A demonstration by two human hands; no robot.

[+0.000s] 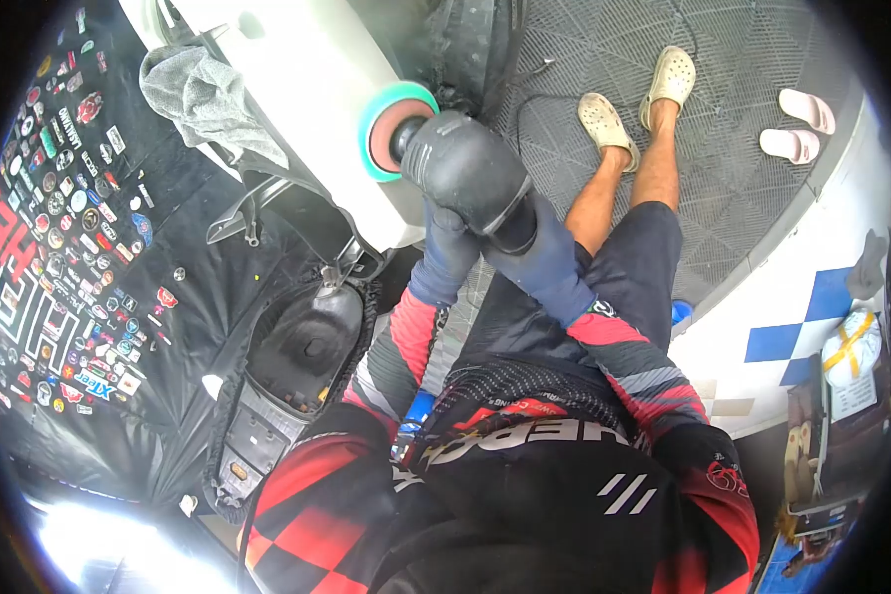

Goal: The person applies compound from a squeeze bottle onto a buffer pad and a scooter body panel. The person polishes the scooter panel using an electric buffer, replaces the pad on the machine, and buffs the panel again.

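Observation:
Both of my hands wear dark blue gloves and hold a black polisher [465, 163]. My left hand [449, 246] is closed under its front body, close to the head. Around the rear end, my right hand [543, 259] is wrapped, its fingers partly hidden by the machine. The polisher's round pad [374, 134], teal at the rim and reddish in the middle, lies against or very near a white scooter panel [312, 94]; I cannot tell if it spins. A grey towel [196, 99] drapes over the panel's left side.
The scooter's black storage bin [312, 342] lies open left of my arms. A dark cable [521, 119] crosses the grey floor mat [742, 59]. Pink slippers [807, 111] rest at the right. A sticker-covered black sheet [79, 247] hangs left; a cluttered shelf [827, 465] stands right.

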